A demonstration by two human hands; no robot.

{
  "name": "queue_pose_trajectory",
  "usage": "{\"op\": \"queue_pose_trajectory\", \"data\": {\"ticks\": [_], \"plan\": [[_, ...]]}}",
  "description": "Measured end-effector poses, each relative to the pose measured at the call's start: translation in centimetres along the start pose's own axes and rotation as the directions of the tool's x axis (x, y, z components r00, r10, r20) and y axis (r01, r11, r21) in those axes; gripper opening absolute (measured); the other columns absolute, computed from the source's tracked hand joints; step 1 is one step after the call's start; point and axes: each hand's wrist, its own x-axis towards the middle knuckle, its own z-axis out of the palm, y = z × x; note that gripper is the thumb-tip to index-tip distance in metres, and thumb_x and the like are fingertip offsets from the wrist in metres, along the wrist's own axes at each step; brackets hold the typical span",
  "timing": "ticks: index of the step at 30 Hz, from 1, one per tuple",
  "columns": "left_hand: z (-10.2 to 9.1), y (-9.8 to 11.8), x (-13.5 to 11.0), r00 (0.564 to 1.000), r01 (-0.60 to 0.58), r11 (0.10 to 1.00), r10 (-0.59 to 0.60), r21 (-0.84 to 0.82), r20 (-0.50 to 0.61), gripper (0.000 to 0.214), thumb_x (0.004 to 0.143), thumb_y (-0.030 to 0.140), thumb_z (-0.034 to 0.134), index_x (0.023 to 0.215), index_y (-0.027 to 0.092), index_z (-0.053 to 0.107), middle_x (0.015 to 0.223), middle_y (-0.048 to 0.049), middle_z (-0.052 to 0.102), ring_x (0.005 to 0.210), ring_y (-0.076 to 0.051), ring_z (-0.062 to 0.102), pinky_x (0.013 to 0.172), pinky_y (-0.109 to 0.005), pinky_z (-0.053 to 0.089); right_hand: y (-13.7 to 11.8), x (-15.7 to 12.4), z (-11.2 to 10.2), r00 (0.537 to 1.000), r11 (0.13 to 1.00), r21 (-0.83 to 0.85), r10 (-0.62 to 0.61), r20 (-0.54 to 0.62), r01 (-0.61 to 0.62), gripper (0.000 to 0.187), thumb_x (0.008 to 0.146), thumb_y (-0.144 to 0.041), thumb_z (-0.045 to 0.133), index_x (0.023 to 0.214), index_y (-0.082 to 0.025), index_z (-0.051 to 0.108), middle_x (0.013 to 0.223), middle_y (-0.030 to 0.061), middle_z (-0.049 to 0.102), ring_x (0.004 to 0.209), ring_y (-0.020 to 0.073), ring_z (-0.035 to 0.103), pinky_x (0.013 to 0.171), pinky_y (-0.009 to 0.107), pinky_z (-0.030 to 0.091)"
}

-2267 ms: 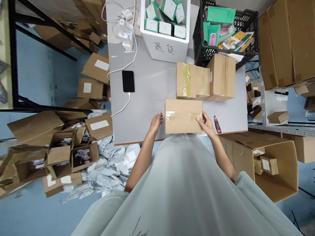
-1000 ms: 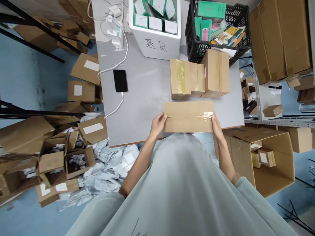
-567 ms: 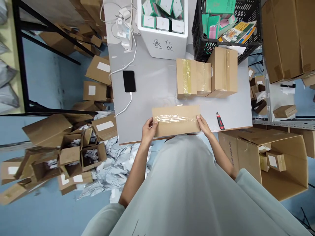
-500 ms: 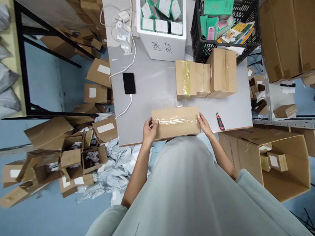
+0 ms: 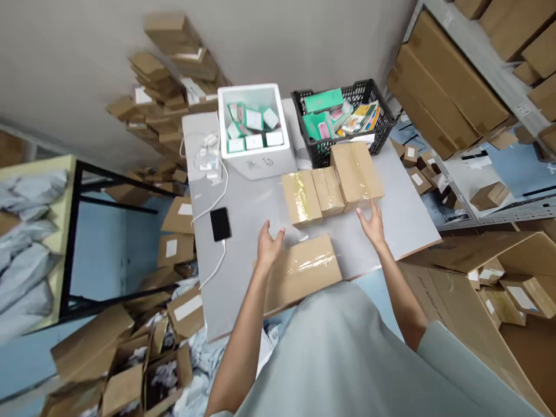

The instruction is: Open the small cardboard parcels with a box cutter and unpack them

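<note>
A flat, taped cardboard box [image 5: 304, 269] lies at the table's front edge, close against my body. My left hand [image 5: 269, 246] hovers over its left end, fingers spread and holding nothing. My right hand [image 5: 372, 225] is open too, beside the front of the largest of three taped cartons [image 5: 357, 174]; whether its fingertips touch that carton I cannot tell. The small middle carton [image 5: 329, 191] and the left carton with yellowish tape [image 5: 302, 198] stand in a row with it. The red and black utility knife seen earlier does not show now.
At the back stand a white foam box [image 5: 260, 162] of small packages and a black crate [image 5: 319, 152] with green boxes and booklets. A phone [image 5: 220, 224] on a cable lies left. A big open carton [image 5: 460, 313] stands right; opened boxes [image 5: 124, 388] and wrapping litter the floor left.
Both hands have let go of the flat box and moved up and away from it, the right one toward the largest carton. The view has tilted up, showing more wall and shelving.
</note>
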Motion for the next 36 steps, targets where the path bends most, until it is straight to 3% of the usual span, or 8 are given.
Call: {"op": "queue_pose_trajectory", "data": {"ticks": [4,8,13,17,22,26,31,36], "plan": [[2.7,3.2,6.3,0.979,0.152,0.988,-0.155,0.035,0.133,0.102,0.087,0.044,0.085,0.169,0.001,0.043,0.170,-0.0384,0.052,0.170,-0.048,0.041,0.141,-0.060,0.028,1.2,6.3,-0.2,0.996,0.993,-0.106,0.052,-0.074,-0.060,0.115,0.099,-0.093,0.051,0.170,-0.003,0.048,0.178,0.0343,0.044,0.171,0.0465,0.037,0.138,0.065,0.034],[4.5,5.3,9.3,0.960,0.158,0.987,-0.148,-0.023,0.239,0.097,0.087,0.059,0.083,0.162,0.006,0.052,0.156,-0.0340,0.067,0.155,-0.045,0.062,0.126,-0.055,0.052,2.4,11.7,-0.3,0.985,0.984,-0.041,0.171,-0.017,-0.172,0.100,0.097,-0.073,0.068,0.167,-0.003,0.052,0.169,0.0334,0.057,0.160,0.0448,0.055,0.132,0.059,0.045],[5.2,5.2,8.7,0.926,0.129,0.984,-0.074,-0.127,0.371,0.087,0.080,0.076,0.080,0.141,0.015,0.068,0.139,-0.0208,0.080,0.133,-0.039,0.076,0.118,-0.051,0.059,5.3,12.9,-1.0,0.988,0.983,0.119,0.134,0.077,-0.142,0.071,0.098,-0.065,0.069,0.153,-0.019,0.069,0.147,0.0178,0.079,0.135,0.0363,0.075,0.120,0.051,0.059],[6.5,5.4,7.5,0.908,0.135,0.978,-0.058,-0.159,0.415,0.092,0.068,0.081,0.087,0.134,0.019,0.072,0.128,-0.0168,0.084,0.124,-0.038,0.079,0.116,-0.053,0.060,8.1,10.7,-3.1,0.992,0.980,0.152,0.128,0.019,-0.130,0.075,0.098,-0.071,0.069,0.153,-0.019,0.070,0.146,0.0182,0.079,0.137,0.0372,0.074,0.120,0.053,0.059],[10.8,7.0,7.1,0.892,0.131,0.975,-0.038,-0.177,0.451,0.090,0.063,0.078,0.094,0.128,0.019,0.073,0.118,-0.0160,0.085,0.117,-0.038,0.080,0.108,-0.052,0.064,11.3,10.0,-7.4,0.994,0.970,0.220,0.112,-0.023,-0.104,0.076,0.100,-0.074,0.068,0.152,-0.019,0.070,0.146,0.0184,0.079,0.137,0.0364,0.074,0.123,0.056,0.057],[14.4,8.7,7.6,0.894,0.111,0.974,-0.011,-0.199,0.448,0.088,0.065,0.074,0.094,0.130,0.019,0.072,0.124,-0.0157,0.085,0.118,-0.036,0.080,0.107,-0.048,0.064,12.7,13.0,-10.1,0.995,0.961,0.262,0.099,-0.033,-0.087,0.078,0.097,-0.075,0.072,0.147,-0.016,0.073,0.142,0.0205,0.080,0.131,0.0371,0.077,0.123,0.056,0.058],[18.4,10.7,9.1,0.917,0.106,0.976,-0.022,-0.190,0.399,0.080,0.077,0.065,0.089,0.137,0.016,0.070,0.125,-0.0181,0.084,0.117,-0.035,0.079,0.103,-0.048,0.065,13.6,18.7,-11.6,0.997,0.952,0.298,0.073,-0.012,-0.066,0.086,0.090,-0.082,0.074,0.143,-0.014,0.074,0.139,0.0210,0.082,0.129,0.0369,0.077,0.121,0.055,0.059],[20.4,12.5,10.5,0.934,0.101,0.982,-0.039,-0.159,0.355,0.069,0.087,0.050,0.085,0.145,0.016,0.068,0.133,-0.0190,0.082,0.127,-0.035,0.076,0.111,-0.047,0.062,14.2,22.7,-12.3,0.998,0.956,0.289,0.058,0.004,-0.056,0.093,0.082,-0.090,0.075,0.135,-0.014,0.077,0.136,0.0230,0.083,0.124,0.0365,0.077,0.118,0.051,0.060]]}}
